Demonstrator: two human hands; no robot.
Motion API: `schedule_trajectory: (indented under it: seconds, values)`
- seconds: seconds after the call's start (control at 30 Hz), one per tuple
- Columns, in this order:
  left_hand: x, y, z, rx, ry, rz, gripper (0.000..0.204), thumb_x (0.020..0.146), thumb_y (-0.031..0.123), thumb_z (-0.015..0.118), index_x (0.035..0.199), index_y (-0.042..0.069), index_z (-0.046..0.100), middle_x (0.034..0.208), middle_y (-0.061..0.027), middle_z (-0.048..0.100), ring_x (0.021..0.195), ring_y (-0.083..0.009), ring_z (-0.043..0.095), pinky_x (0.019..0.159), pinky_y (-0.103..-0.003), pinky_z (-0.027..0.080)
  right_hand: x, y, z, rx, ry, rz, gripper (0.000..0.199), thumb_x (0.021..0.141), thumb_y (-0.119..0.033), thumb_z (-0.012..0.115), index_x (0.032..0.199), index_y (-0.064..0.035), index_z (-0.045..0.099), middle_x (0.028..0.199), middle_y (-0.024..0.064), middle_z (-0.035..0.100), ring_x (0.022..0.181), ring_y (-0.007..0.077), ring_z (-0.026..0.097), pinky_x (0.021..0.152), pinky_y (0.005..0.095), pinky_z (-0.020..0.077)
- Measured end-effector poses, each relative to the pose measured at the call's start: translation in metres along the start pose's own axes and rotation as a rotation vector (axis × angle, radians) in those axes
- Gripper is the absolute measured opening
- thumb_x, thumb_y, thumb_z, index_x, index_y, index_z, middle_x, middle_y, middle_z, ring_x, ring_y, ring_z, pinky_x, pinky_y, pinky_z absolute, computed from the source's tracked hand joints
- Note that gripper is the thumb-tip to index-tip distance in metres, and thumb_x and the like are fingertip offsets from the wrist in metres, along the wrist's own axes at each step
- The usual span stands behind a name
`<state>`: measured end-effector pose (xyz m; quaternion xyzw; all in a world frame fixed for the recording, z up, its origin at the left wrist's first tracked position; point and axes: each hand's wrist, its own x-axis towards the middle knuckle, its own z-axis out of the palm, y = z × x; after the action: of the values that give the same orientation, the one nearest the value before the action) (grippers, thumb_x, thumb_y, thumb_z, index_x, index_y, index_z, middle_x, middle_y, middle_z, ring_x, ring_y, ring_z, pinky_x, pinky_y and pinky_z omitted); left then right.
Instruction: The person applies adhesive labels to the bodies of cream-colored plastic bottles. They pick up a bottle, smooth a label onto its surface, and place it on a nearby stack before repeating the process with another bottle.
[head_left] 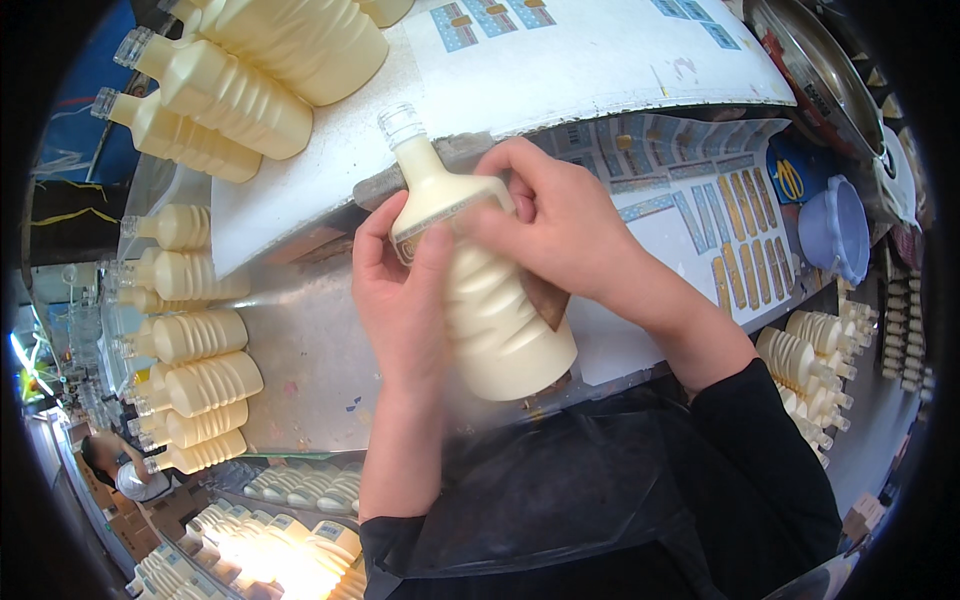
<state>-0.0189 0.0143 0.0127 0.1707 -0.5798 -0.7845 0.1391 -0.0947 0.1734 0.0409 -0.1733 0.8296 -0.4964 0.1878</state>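
Bottle (490,310), cream, ribbed, uncapped, sits over the table (300,350) edge: your left hand (400,300) grips its side, your right hand (560,225) pinches the neck label (440,215). Press the band flat, level, without creases.

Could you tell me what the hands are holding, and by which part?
A cream bottle: left hand grips its side, right hand presses the shoulder label.

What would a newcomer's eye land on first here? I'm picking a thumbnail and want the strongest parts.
First, the cream ribbed bottle at centre, gripped by the left hand while the right hand presses a label band around its shoulder. Next, the rows of matching bottles lying along the left edge of the metal table. Sheets of labels spread out on the right.
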Motion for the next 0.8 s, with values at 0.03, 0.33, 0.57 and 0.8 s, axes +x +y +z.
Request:
schedule_trajectory:
  seconds: [0.03, 0.33, 0.57, 0.8]
  values:
    - [0.0, -0.001, 0.0, 0.001, 0.001, 0.003, 0.046, 0.095, 0.007, 0.074, 0.135, -0.002, 0.054, 0.126, -0.0113, 0.062, 0.112, -0.0156, 0.061, 0.098, -0.031, 0.052, -0.002, -0.004, 0.003, -0.056, 0.034, -0.005, 0.025, 0.101, -0.021, 0.063, 0.12, -0.0051, 0.06, 0.083, -0.0031, 0.061, 0.075, 0.0032, 0.055, 0.067, 0.0205, 0.045]
    - [0.004, -0.012, -0.007, -0.107, -0.006, -0.034, 0.046, 0.095, 0.007, 0.073, 0.136, -0.001, 0.054, 0.128, -0.0115, 0.061, 0.114, -0.0169, 0.061, 0.099, -0.032, 0.052, 0.0, 0.021, 0.005, 0.384, -0.016, -0.055, 0.025, 0.103, -0.019, 0.062, 0.123, -0.0046, 0.059, 0.085, -0.0026, 0.062, 0.076, 0.0023, 0.055, 0.067, 0.0201, 0.0451]
    - [0.004, -0.014, -0.008, -0.147, -0.019, -0.043, 0.044, 0.096, 0.006, 0.071, 0.136, 0.0, 0.053, 0.128, -0.0117, 0.062, 0.113, -0.0171, 0.061, 0.1, -0.033, 0.053, 0.0, 0.02, 0.004, 0.288, -0.007, -0.057, 0.025, 0.103, -0.021, 0.062, 0.123, -0.0049, 0.059, 0.08, -0.0049, 0.058, 0.072, 0.001, 0.053, 0.065, 0.0188, 0.0432]
    - [0.004, -0.013, -0.007, -0.15, -0.024, -0.029, 0.046, 0.095, 0.006, 0.073, 0.136, 0.0, 0.053, 0.128, -0.0116, 0.062, 0.113, -0.0169, 0.061, 0.1, -0.033, 0.053, 0.003, 0.024, 0.005, 0.387, -0.016, -0.056, 0.026, 0.104, -0.022, 0.062, 0.123, -0.0042, 0.06, 0.082, -0.0041, 0.058, 0.075, 0.0022, 0.053, 0.066, 0.0196, 0.0438]
